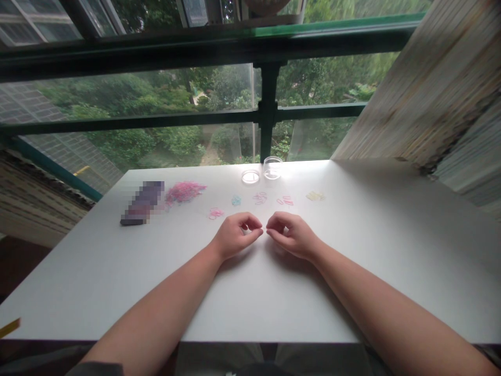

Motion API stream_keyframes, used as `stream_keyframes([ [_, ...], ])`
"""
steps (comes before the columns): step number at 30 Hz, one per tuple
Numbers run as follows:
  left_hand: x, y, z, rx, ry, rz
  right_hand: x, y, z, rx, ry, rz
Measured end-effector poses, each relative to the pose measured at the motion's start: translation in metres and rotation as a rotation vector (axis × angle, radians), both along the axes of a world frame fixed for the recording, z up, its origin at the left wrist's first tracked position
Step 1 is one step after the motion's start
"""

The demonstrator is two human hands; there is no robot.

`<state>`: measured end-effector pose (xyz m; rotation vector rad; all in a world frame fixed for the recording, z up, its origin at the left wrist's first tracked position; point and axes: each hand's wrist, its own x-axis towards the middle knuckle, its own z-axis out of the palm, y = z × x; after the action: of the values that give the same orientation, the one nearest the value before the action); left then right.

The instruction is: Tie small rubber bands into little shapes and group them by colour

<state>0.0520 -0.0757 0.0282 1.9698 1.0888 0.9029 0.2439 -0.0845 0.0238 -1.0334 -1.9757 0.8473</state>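
My left hand [239, 235] and my right hand [293, 233] are just above the white table [148, 292], fingertips almost meeting. Both are closed, thumb pinched against the forefinger. A tiny pale bit shows in the gap between the fingertips, too small to name. Just beyond the hands lie small piles of thin loop-shaped pieces, either rubber bands or clips. There is a bright pink pile [215, 213], a light blue pile [236, 200], a pale pink pile [260, 198], another pink pile [286, 200] and a pale yellow pile [315, 196].
A large heap of mixed pink and bluish loops [183, 191] is at the left, beside a dark blurred-out object [143, 203]. Near the window stand a clear round container [273, 168] and a shallow clear lid or dish [250, 177]. A curtain [395, 94] hangs at the right.
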Motion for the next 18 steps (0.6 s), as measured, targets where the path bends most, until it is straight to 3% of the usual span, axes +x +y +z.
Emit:
stream_keyframes([
  [18,-0.0012,0.0008,-0.0004,-0.001,0.008,-0.036,-0.0009,-0.0004,-0.0004,-0.003,-0.07,-0.003],
])
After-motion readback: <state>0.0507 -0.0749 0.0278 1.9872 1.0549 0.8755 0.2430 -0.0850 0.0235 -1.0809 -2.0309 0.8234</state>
